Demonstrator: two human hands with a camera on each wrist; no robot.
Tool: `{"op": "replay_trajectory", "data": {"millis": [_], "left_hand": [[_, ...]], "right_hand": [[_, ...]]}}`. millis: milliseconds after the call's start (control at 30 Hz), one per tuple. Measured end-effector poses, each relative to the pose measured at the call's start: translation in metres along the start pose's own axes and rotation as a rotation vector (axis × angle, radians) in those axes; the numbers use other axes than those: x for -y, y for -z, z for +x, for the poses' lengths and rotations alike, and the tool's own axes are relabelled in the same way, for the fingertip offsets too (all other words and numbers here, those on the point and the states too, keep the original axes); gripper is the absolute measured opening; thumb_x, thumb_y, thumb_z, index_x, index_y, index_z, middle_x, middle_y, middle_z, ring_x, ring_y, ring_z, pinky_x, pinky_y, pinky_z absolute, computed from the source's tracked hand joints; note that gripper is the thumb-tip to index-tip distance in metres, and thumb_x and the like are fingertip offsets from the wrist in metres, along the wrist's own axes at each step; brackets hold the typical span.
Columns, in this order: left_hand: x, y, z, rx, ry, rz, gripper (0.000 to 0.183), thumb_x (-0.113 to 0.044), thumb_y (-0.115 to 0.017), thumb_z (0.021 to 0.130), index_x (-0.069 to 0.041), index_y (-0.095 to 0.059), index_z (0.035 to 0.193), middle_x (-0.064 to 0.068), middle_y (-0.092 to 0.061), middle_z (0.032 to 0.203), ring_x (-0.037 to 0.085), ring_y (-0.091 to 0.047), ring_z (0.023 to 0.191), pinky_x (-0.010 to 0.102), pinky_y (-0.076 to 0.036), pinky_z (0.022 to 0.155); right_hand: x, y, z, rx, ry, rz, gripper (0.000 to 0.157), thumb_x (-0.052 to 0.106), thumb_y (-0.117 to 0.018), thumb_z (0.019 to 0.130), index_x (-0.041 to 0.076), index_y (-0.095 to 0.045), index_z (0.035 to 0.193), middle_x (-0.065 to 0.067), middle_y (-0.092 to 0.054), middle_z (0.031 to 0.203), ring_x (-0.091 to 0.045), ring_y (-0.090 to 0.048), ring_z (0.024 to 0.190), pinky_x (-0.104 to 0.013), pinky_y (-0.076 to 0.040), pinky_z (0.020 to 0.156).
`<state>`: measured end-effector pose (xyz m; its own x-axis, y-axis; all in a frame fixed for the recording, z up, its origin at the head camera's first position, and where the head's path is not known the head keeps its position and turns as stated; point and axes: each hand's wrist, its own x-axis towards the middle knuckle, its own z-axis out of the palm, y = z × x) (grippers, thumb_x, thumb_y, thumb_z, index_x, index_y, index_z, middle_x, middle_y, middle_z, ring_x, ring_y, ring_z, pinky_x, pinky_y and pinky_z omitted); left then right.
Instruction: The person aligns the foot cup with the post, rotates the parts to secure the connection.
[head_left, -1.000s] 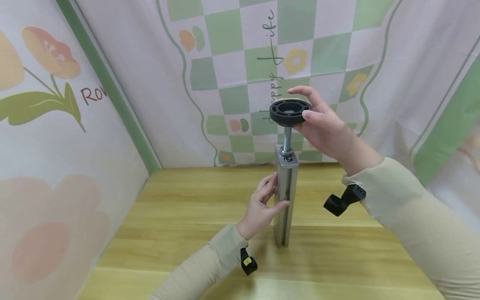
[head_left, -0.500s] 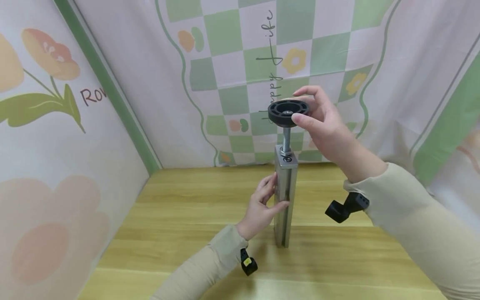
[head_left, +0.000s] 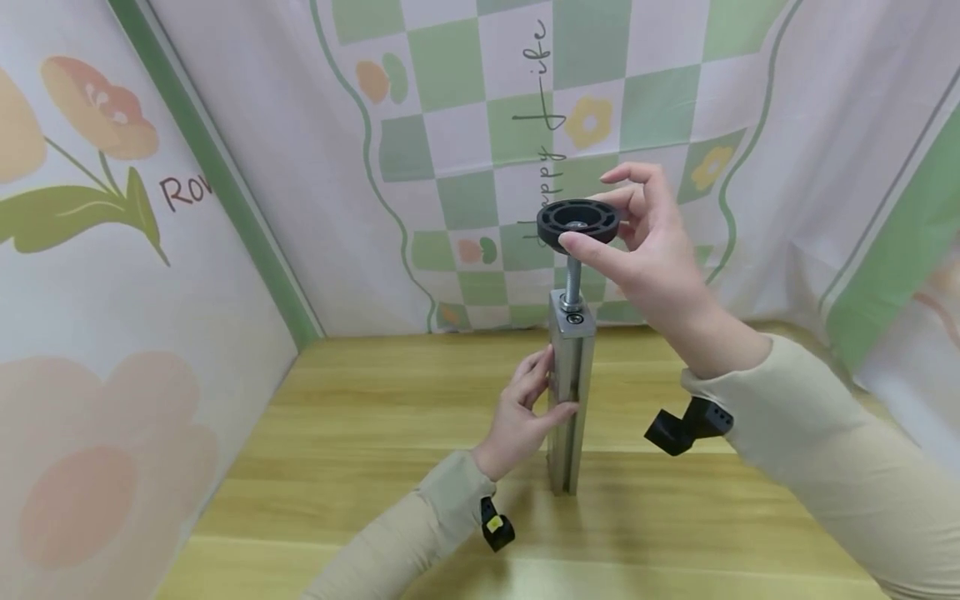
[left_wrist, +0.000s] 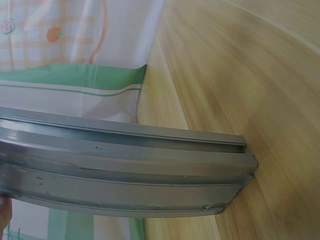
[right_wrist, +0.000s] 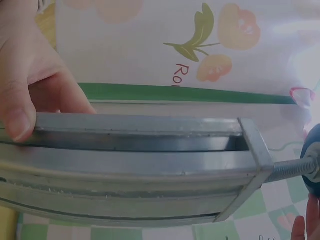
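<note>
The right hand (head_left: 660,262) pinches the black disc (head_left: 551,232), its thumb now farther left along the near rim than a second ago. The left hand (head_left: 517,425) stays put, fingers and thumb round the metal profile (head_left: 568,367), upright on the table (head_left: 375,400).

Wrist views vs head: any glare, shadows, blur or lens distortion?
Head: even light, soft shadow on the wooden tabletop beside the left sleeve. Left wrist: slightly soft; the slotted aluminium profile looks bowed, probably lens distortion. Right wrist: dim, same bowing, glare washing out the printed fabric at upper right.
</note>
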<state>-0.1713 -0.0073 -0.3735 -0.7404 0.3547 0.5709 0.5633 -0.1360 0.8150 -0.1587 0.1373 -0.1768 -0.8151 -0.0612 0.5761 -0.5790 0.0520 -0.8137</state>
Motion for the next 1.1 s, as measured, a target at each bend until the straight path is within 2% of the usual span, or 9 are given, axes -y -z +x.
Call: {"op": "replay_trajectory", "data": {"millis": [133,267,600,733,800,900,1000,1100], "left_hand": [[0.000,0.000,0.000,0.004,-0.001,0.001,0.069,0.010,-0.064,0.083,0.005,-0.029,0.143,0.024,-0.034,0.143,0.035,-0.044,0.125,0.035,-0.041,0.106],[-0.002,0.000,0.000,0.004,0.003,0.003,0.069,0.010,-0.064,0.083,0.004,-0.029,0.143,0.023,-0.033,0.143,0.035,-0.043,0.125,0.035,-0.041,0.106],[-0.003,0.000,0.000,0.005,-0.004,0.001,0.070,0.009,-0.064,0.083,0.003,-0.029,0.143,0.023,-0.033,0.143,0.035,-0.043,0.126,0.038,-0.041,0.106],[-0.003,0.000,-0.001,0.000,-0.013,-0.004,0.071,0.009,-0.065,0.083,0.002,-0.029,0.144,0.023,-0.034,0.143,0.031,-0.044,0.125,0.039,-0.042,0.106],[-0.003,0.000,-0.001,-0.001,-0.015,-0.004,0.071,0.009,-0.065,0.083,0.002,-0.029,0.144,0.023,-0.034,0.143,0.030,-0.045,0.124,0.038,-0.042,0.105],[-0.001,0.000,-0.001,0.000,-0.023,-0.006,0.070,0.010,-0.064,0.082,0.004,-0.029,0.143,0.024,-0.035,0.142,0.031,-0.046,0.122,0.036,-0.042,0.106],[0.000,-0.001,-0.001,-0.002,-0.029,-0.002,0.070,0.012,-0.064,0.082,0.006,-0.029,0.142,0.025,-0.035,0.141,0.034,-0.046,0.122,0.036,-0.042,0.106],[0.001,-0.001,-0.001,-0.003,-0.025,0.001,0.070,0.012,-0.064,0.081,0.006,-0.029,0.142,0.026,-0.035,0.141,0.035,-0.045,0.122,0.036,-0.042,0.106]], "right_hand": [[0.000,-0.005,0.001,-0.069,0.014,-0.133,0.053,0.005,-0.073,0.078,0.016,-0.043,0.120,0.004,-0.057,0.098,-0.014,-0.054,0.090,-0.021,-0.040,0.086],[0.000,-0.009,0.000,-0.119,0.031,-0.204,0.056,0.008,-0.077,0.076,0.016,-0.044,0.120,0.005,-0.054,0.096,-0.013,-0.052,0.090,-0.022,-0.040,0.087],[0.001,-0.014,-0.002,-0.189,0.067,-0.330,0.062,0.015,-0.082,0.073,0.014,-0.042,0.120,0.009,-0.049,0.094,-0.006,-0.047,0.094,-0.024,-0.037,0.088],[-0.001,-0.015,-0.002,-0.189,0.085,-0.328,0.063,0.014,-0.082,0.072,0.014,-0.041,0.120,0.010,-0.047,0.092,-0.005,-0.046,0.095,-0.024,-0.036,0.089],[-0.002,-0.014,-0.001,-0.169,0.095,-0.287,0.061,0.010,-0.080,0.073,0.015,-0.040,0.120,0.008,-0.048,0.092,-0.006,-0.046,0.094,-0.023,-0.036,0.089],[-0.005,-0.009,0.003,-0.083,0.112,-0.097,0.056,0.003,-0.071,0.077,0.016,-0.039,0.122,0.002,-0.051,0.098,-0.010,-0.050,0.092,-0.019,-0.042,0.087],[-0.009,-0.003,0.009,0.070,0.101,0.159,0.049,0.003,-0.060,0.082,0.016,-0.038,0.124,-0.006,-0.052,0.110,-0.014,-0.056,0.092,-0.019,-0.048,0.083],[-0.015,0.003,0.017,0.237,0.044,0.377,0.044,0.012,-0.056,0.087,0.016,-0.038,0.127,-0.010,-0.052,0.119,-0.016,-0.059,0.098,-0.024,-0.047,0.088]]}}
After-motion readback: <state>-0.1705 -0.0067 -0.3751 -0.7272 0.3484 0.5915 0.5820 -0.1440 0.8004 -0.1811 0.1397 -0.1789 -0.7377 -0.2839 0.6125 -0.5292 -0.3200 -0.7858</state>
